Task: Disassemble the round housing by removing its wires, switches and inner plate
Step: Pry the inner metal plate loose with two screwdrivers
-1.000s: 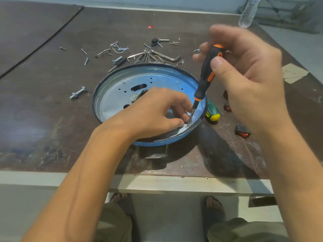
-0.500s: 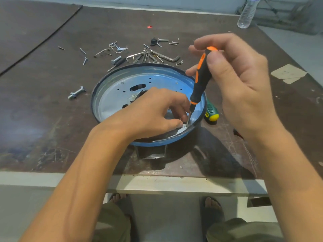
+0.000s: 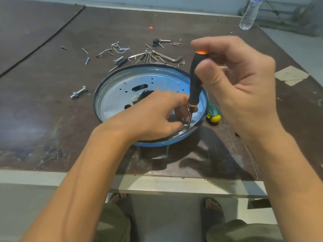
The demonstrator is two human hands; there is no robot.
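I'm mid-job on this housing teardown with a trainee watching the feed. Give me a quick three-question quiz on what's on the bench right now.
1. Multiple choice: which hand grips the black-and-orange screwdriver? A) left hand B) right hand C) neither
2. True or false: the green-and-yellow tool handle lies inside the blue round metal housing.
3. Fill in: the loose screws and silver hex key lie on the dark table ____ the housing's far rim.

Key: 1) B. 2) False; it lies on the table just outside the right side of the rim. 3) beyond.
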